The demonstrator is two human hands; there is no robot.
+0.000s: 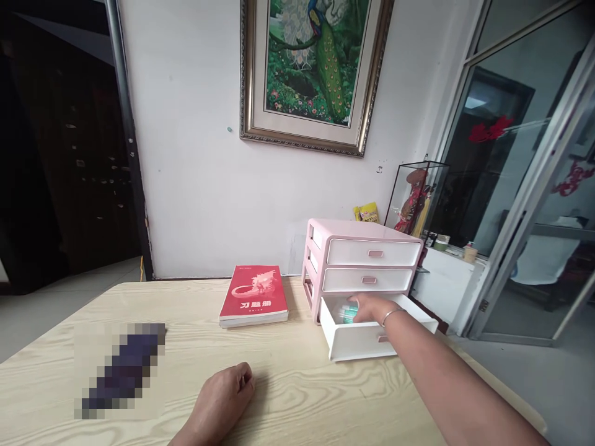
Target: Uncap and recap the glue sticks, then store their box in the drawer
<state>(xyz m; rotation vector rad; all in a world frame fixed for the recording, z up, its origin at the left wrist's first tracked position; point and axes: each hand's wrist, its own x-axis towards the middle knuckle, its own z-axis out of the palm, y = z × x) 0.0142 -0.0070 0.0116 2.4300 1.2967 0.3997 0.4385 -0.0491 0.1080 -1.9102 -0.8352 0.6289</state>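
My right hand [372, 308] reaches into the pulled-out bottom drawer [362, 344] of a small pink and white drawer unit [367, 230]. Its thumb and fingers curve around clear and teal slim objects [346, 313] inside the drawer; their exact kind is hard to make out, and the fingertips are partly hidden. On the wooden table, my left hand [227, 393] rests loosely curled into a fist, with nothing visible in it. A red-covered workbook [255, 291], atop what looks like a thick stack of pages, lies left of the drawer unit.
A pixelated dark item [125, 370] lies on the left of the table [288, 402]. The wall behind carries a framed peacock picture [316, 68]. Past the drawer unit stand a yellow packet [367, 212] and a glass case with a figure [413, 201]. A glass door [525, 248] is at right.
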